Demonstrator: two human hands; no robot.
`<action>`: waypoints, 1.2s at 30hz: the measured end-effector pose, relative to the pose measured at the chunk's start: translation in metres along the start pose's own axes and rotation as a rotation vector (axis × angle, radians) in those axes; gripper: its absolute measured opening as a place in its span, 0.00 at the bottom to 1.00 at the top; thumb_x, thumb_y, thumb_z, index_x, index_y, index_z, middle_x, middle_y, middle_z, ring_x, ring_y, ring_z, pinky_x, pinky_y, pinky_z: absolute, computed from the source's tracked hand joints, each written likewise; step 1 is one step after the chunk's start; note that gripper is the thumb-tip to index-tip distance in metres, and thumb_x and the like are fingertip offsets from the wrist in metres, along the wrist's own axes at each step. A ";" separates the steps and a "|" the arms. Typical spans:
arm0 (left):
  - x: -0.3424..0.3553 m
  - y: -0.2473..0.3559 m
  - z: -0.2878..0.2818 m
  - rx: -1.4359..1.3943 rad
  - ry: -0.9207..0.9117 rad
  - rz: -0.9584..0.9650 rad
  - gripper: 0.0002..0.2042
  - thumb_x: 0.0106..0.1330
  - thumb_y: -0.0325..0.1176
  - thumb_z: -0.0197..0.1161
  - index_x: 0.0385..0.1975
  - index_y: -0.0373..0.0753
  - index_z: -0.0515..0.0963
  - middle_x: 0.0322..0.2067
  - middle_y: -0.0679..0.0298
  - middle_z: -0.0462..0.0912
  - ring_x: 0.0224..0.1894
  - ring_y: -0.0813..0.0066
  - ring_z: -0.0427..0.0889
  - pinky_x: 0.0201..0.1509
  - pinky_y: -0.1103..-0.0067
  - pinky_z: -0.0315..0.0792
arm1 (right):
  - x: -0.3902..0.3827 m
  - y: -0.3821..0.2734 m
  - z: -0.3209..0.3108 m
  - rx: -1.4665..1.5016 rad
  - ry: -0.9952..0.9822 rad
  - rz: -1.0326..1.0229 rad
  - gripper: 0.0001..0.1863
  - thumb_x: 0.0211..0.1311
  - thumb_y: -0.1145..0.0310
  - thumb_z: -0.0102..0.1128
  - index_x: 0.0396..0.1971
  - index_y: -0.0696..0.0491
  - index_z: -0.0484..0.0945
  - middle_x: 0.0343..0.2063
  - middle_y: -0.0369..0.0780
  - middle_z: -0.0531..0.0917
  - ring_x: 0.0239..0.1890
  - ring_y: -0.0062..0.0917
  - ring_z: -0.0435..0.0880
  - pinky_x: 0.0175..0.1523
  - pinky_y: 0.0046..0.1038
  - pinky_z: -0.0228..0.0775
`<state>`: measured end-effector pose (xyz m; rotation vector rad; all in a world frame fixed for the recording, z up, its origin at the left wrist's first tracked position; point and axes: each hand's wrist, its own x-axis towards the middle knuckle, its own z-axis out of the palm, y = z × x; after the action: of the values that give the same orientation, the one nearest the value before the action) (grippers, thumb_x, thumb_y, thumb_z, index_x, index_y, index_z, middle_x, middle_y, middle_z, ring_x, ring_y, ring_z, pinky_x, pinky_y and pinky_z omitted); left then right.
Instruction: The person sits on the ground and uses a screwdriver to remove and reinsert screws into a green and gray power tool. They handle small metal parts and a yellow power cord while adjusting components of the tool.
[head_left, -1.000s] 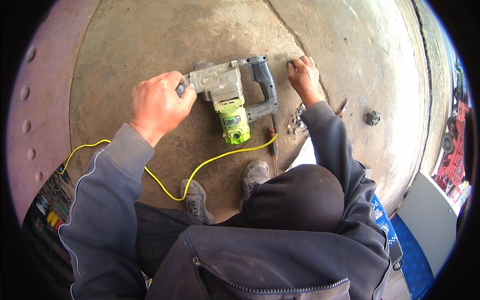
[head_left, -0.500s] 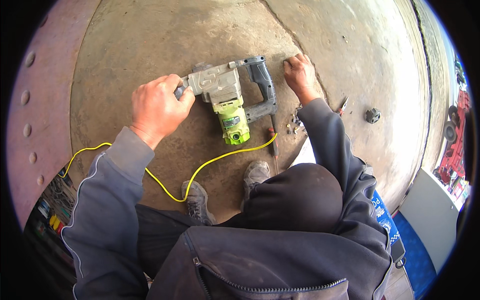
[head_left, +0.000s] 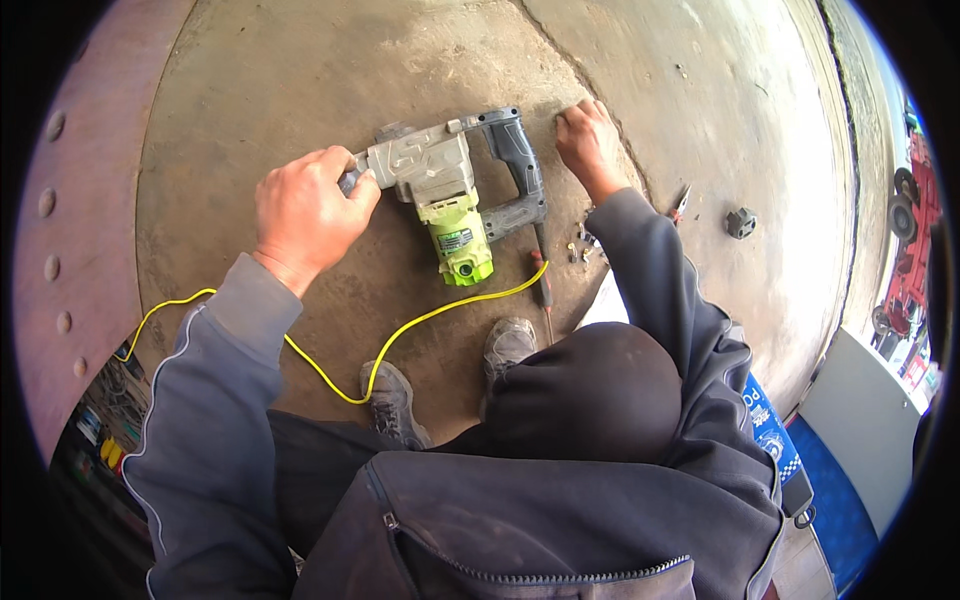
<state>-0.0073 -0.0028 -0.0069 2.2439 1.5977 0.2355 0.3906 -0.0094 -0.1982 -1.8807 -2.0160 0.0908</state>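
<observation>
A dusty grey and lime-green rotary hammer [head_left: 432,165] lies on its side on the concrete, its black rear handle [head_left: 515,150] to the right. My left hand [head_left: 312,215] is wrapped round the grip at its front end. Just right of the rear handle, my right hand [head_left: 586,145] is low over the concrete with fingers curled together; whatever they may hold is hidden. A yellow cord [head_left: 420,318] runs across the floor. Below the tool lies a red-and-black screwdriver [head_left: 541,280], beside several small metal pieces [head_left: 585,250].
Red-handled pliers [head_left: 681,205] and a dark ribbed part [head_left: 740,223] lie to the right. A studded pinkish metal plate [head_left: 75,220] borders the left. At right stand red machinery with wheels [head_left: 915,240], a pale panel [head_left: 855,410] and a blue board [head_left: 770,430]. My shoes and knee are below.
My right hand has shifted a little left and upward, nearer the rear handle. The tool and my left hand appear slightly higher and further left, still gripped the same way.
</observation>
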 end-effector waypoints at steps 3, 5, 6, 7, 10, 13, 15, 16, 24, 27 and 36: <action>0.001 0.002 0.002 -0.011 -0.004 -0.008 0.12 0.65 0.43 0.71 0.33 0.40 0.86 0.32 0.55 0.90 0.34 0.46 0.90 0.38 0.55 0.82 | -0.015 0.007 -0.005 -0.009 -0.019 0.041 0.08 0.65 0.68 0.67 0.28 0.55 0.85 0.34 0.47 0.84 0.45 0.48 0.83 0.51 0.46 0.79; 0.004 0.001 0.001 0.013 0.005 -0.002 0.12 0.65 0.43 0.71 0.32 0.40 0.86 0.31 0.55 0.90 0.34 0.46 0.90 0.38 0.55 0.82 | -0.024 0.016 -0.006 0.004 0.003 0.086 0.07 0.66 0.68 0.68 0.30 0.55 0.88 0.34 0.46 0.84 0.45 0.47 0.84 0.51 0.46 0.79; 0.002 0.002 0.003 0.021 -0.003 0.000 0.12 0.65 0.43 0.70 0.32 0.40 0.86 0.31 0.55 0.90 0.34 0.46 0.89 0.38 0.55 0.82 | -0.019 0.013 -0.006 0.004 0.008 0.059 0.07 0.66 0.68 0.69 0.30 0.54 0.88 0.34 0.46 0.84 0.45 0.47 0.84 0.51 0.46 0.79; -0.001 0.002 0.004 0.006 -0.002 -0.002 0.12 0.65 0.43 0.70 0.31 0.40 0.85 0.31 0.55 0.90 0.34 0.46 0.89 0.38 0.55 0.81 | -0.011 0.007 -0.004 0.004 0.006 0.035 0.07 0.65 0.67 0.69 0.30 0.54 0.88 0.33 0.46 0.84 0.44 0.46 0.84 0.51 0.46 0.79; 0.002 0.000 -0.001 -0.003 -0.006 -0.013 0.12 0.66 0.43 0.70 0.32 0.40 0.85 0.32 0.55 0.90 0.34 0.46 0.89 0.38 0.56 0.81 | -0.008 0.006 0.000 -0.004 0.005 0.039 0.08 0.65 0.67 0.70 0.30 0.55 0.88 0.34 0.46 0.84 0.44 0.47 0.84 0.51 0.46 0.79; 0.001 0.009 -0.003 0.021 -0.058 -0.047 0.11 0.66 0.41 0.72 0.36 0.39 0.88 0.34 0.54 0.91 0.36 0.47 0.90 0.39 0.59 0.82 | -0.025 0.012 -0.012 0.027 0.015 0.086 0.08 0.66 0.66 0.68 0.30 0.55 0.88 0.35 0.47 0.84 0.45 0.47 0.84 0.51 0.46 0.78; 0.001 0.004 -0.003 -0.017 -0.009 -0.023 0.12 0.66 0.43 0.70 0.33 0.39 0.86 0.32 0.55 0.90 0.34 0.46 0.89 0.38 0.56 0.81 | -0.009 0.006 -0.005 -0.013 0.021 0.036 0.08 0.66 0.67 0.69 0.30 0.54 0.88 0.34 0.46 0.84 0.44 0.46 0.84 0.51 0.46 0.79; 0.000 -0.001 0.001 -0.039 0.010 -0.016 0.13 0.66 0.44 0.69 0.31 0.40 0.85 0.31 0.56 0.89 0.33 0.46 0.89 0.37 0.55 0.81 | -0.005 0.001 -0.002 -0.033 0.016 0.012 0.07 0.65 0.67 0.70 0.30 0.54 0.88 0.33 0.45 0.84 0.44 0.46 0.84 0.51 0.46 0.79; 0.003 0.001 -0.002 0.003 -0.016 -0.031 0.13 0.66 0.45 0.69 0.32 0.40 0.86 0.32 0.55 0.90 0.35 0.45 0.90 0.39 0.54 0.82 | 0.000 0.004 -0.002 -0.086 -0.019 -0.037 0.06 0.63 0.70 0.68 0.26 0.54 0.83 0.35 0.47 0.83 0.45 0.46 0.83 0.50 0.46 0.79; 0.000 0.004 0.000 0.023 -0.039 -0.035 0.13 0.66 0.45 0.70 0.33 0.40 0.87 0.33 0.55 0.91 0.35 0.45 0.90 0.39 0.55 0.82 | -0.014 0.011 -0.010 -0.063 -0.034 0.018 0.08 0.65 0.70 0.64 0.26 0.55 0.82 0.35 0.49 0.83 0.45 0.48 0.83 0.50 0.47 0.79; 0.002 0.002 0.002 0.056 -0.010 -0.002 0.11 0.65 0.41 0.71 0.34 0.40 0.88 0.33 0.54 0.91 0.35 0.46 0.90 0.39 0.57 0.81 | -0.017 0.015 -0.019 -0.094 -0.089 0.055 0.08 0.67 0.67 0.63 0.30 0.56 0.84 0.36 0.49 0.84 0.47 0.49 0.83 0.53 0.48 0.78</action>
<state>-0.0040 -0.0023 -0.0078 2.2815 1.6202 0.1817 0.4117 -0.0280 -0.1888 -2.0237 -2.0599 0.0974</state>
